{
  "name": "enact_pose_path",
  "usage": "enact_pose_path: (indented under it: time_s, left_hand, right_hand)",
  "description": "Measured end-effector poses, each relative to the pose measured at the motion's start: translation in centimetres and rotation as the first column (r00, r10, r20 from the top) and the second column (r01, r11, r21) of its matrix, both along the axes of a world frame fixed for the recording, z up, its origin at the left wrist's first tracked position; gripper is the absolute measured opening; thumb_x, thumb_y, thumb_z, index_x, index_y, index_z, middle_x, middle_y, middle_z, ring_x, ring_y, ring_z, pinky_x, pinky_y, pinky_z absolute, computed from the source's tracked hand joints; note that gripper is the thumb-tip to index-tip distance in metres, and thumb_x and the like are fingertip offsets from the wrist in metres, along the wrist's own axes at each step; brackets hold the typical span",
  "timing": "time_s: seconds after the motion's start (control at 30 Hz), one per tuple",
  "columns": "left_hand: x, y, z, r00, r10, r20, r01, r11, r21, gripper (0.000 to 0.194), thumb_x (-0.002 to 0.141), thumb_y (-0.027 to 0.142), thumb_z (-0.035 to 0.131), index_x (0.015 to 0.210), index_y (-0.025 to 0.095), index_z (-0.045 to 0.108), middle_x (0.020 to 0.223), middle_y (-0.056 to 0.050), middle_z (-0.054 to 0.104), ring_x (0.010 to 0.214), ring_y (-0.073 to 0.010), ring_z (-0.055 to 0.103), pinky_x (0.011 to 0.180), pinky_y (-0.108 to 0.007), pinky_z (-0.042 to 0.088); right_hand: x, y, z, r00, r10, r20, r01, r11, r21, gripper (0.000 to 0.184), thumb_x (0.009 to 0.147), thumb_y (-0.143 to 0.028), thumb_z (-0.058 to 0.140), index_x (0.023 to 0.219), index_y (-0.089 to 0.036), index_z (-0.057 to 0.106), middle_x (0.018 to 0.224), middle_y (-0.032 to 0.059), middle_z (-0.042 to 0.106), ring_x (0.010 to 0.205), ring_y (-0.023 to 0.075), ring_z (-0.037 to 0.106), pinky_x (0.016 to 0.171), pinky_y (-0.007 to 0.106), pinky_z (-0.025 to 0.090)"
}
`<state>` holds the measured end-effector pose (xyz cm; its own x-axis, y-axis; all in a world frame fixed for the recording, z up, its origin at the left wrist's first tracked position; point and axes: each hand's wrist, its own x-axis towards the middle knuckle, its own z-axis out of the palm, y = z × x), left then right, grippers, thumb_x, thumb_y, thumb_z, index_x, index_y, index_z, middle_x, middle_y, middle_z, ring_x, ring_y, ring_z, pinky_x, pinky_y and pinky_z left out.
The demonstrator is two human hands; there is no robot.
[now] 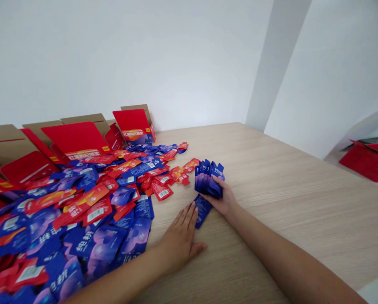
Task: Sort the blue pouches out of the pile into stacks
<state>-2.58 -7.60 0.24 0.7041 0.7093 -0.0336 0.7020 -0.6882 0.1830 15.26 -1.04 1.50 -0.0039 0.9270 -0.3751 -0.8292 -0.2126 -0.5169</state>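
Note:
My right hand point(222, 198) is closed round a stack of blue sachets point(208, 177), held upright just above the table with their printed fronts fanned a little. Flat on the wood, its fingers stretched out, my left hand point(184, 236) touches the edge of a single blue sachet point(203, 210). That sachet lies below the stack, partly under the left fingertips. A wide heap of mixed red and blue sachets point(94, 202) spreads to the left of both hands. Nearest the stack on that side are a few loose red sachets point(180, 174).
Open red cardboard boxes with raised flaps line the back left, among them a box point(133, 124) near the wall and a larger one point(78, 137). The wooden table point(287, 198) extends right. Beyond its right edge sits a red box point(366, 160).

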Motion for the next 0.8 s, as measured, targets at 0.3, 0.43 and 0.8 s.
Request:
enact_pose_path:
  time_s: [0.3,0.43,0.8]
  left_hand:
    - [0.6,-0.5,1.0,0.991,0.082,-0.11,-0.087,0.995,-0.046,0.085,0.083,0.06,0.039,0.142,0.001,0.022,0.149,-0.024,0.015,0.138,-0.0326,0.013,0.111,-0.046,0.022]
    - [3.8,0.2,1.2,0.968,0.22,-0.121,-0.204,0.97,0.132,0.059,0.088,0.033,0.046,0.134,-0.002,0.037,0.134,-0.03,0.043,0.126,-0.0358,0.041,0.098,-0.047,0.04]
    - [-0.4,8.7,3.8,0.567,0.668,0.482,-0.542,0.743,-0.393,0.016,0.075,0.016,0.056,0.088,0.015,0.064,0.083,-0.012,0.069,0.085,-0.0263,0.064,0.077,-0.037,0.048]
  right_hand:
    - [0.2,0.4,-0.3,0.999,0.019,-0.033,-0.017,0.997,0.076,0.007,0.077,-0.021,0.06,0.083,-0.021,0.063,0.079,0.0017,0.073,0.078,0.0189,0.067,0.074,0.04,0.056]
    - [0.7,0.2,-0.3,0.999,-0.032,0.003,0.032,0.995,0.097,0.007,0.075,-0.022,0.061,0.081,-0.022,0.063,0.075,-0.0003,0.072,0.076,0.0199,0.067,0.074,0.044,0.056]
    - [2.0,0.8,0.5,0.995,-0.094,0.037,0.089,0.99,0.111,0.011,0.073,-0.022,0.064,0.084,-0.02,0.062,0.078,0.0012,0.073,0.072,0.0189,0.068,0.07,0.039,0.057]
